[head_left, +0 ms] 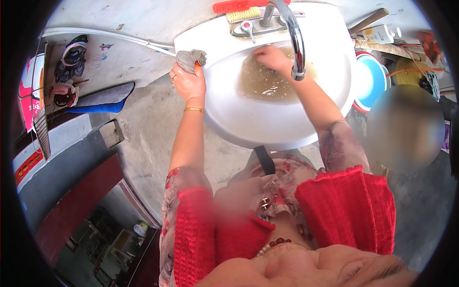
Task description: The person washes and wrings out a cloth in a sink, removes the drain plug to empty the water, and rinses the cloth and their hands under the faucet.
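Observation:
A bunched grey-brown cloth (190, 60) is in my left hand (188, 82), at the left rim of the white sink (224, 115). My fingers are wrapped round the cloth. Murky water (267, 86) stands in the bottom of the basin. Over the water's upper part is my right hand (273, 58), with fingers bent down at the surface; whether they hold something cannot be made out. The curved metal faucet (297, 48) arches above my right wrist. Behind the basin is a tap handle with a red mark (247, 27).
A yellow-bristled brush (243, 15) and a red brush (234, 5) lie on the sink's back ledge. Right of the sink are a blue basin (372, 79), a white bottle (377, 34) and a wooden handle (370, 21). Shoes (71, 60) hang on the left wall.

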`<action>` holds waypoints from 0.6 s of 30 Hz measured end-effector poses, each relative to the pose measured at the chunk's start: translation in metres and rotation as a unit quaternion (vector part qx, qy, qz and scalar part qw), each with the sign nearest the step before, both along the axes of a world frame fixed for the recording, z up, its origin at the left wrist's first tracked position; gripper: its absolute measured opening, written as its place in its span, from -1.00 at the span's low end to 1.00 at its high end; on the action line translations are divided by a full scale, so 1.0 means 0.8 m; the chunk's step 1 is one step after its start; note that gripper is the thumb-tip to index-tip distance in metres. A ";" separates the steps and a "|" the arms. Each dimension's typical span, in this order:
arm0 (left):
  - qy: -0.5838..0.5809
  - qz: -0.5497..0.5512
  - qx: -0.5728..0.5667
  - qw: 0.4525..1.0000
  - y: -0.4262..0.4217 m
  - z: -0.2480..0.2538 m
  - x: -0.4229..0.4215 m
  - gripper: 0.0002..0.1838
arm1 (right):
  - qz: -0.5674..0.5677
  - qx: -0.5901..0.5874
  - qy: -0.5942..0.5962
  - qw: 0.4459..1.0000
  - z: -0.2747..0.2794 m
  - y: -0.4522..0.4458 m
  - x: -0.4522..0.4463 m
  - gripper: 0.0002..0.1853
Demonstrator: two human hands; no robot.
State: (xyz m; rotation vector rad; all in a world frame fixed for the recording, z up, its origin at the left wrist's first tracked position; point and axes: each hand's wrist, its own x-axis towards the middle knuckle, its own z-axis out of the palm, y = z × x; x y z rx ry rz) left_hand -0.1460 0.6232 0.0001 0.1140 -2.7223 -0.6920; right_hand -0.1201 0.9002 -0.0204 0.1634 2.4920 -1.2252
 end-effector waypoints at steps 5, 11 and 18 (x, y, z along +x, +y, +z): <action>-0.008 0.002 -0.004 1.000 0.001 0.002 0.001 -0.27 | -0.257 -0.074 0.008 0.963 -0.045 0.183 0.046 -0.67; -0.010 0.016 -0.011 1.000 0.010 0.005 0.005 -0.29 | -0.425 -0.142 -0.016 0.894 -0.036 0.173 0.116 -0.58; -0.032 0.028 -0.018 0.999 0.005 0.006 0.003 -0.29 | -0.358 -0.150 -0.122 0.913 -0.060 0.043 0.142 -0.63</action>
